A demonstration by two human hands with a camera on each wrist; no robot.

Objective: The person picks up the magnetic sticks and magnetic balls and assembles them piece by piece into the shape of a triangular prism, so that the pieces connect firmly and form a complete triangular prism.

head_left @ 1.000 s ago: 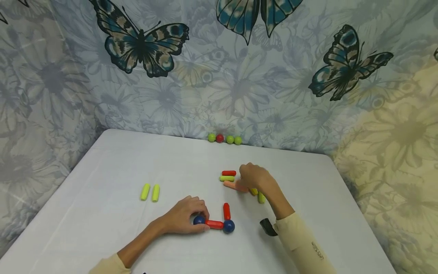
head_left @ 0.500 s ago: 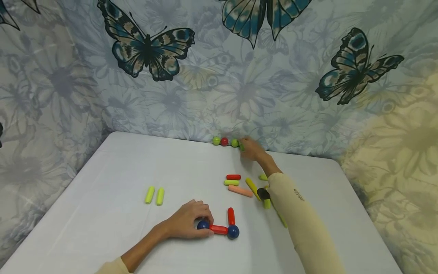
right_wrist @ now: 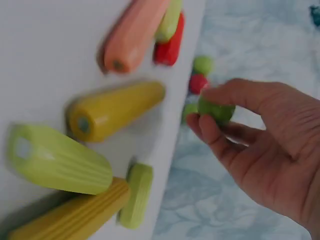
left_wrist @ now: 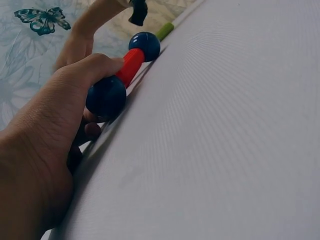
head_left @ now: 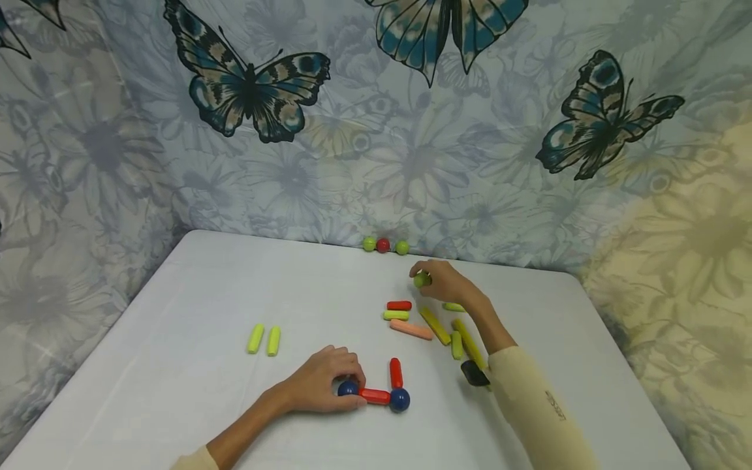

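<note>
Withdrawn from the back row of balls since half a second ago: right hand [head_left: 443, 282], now over the desk [head_left: 176, 365] just behind the loose sticks, carrying one green ball [head_left: 420, 281]. Ball position: pinched between the thumb and the curled fingers [right_wrist: 220, 142] at their tips, clear of the desk surface; the wrist view shows it nipped at the fingertips with the palm behind it. Back row, against the butterfly-print cloth: three balls remain [head_left: 384, 245], green, red, green, where four lay before. Left hand [head_left: 320, 386]: unchanged, resting on the near part of the desk, fingers curled over a blue ball [head_left: 348, 388] and holding it down, thumb on top in the wrist view. Attached to that ball: a red stick [head_left: 375, 395] lying flat, ending in a second blue ball [head_left: 399, 400]; a second red stick [head_left: 396, 373] runs from that ball away from the person, forming a corner. Loose sticks near the right hand: red stick and green stick side by side [head_left: 398, 310], one orange stick [head_left: 412, 329], yellow and green sticks [head_left: 452, 333] just beside the forearm. Well apart at the left: a pair of green sticks [head_left: 264, 340], parallel. Sleeve: cream, with a small black device [head_left: 474, 373] at the right wrist.
</note>
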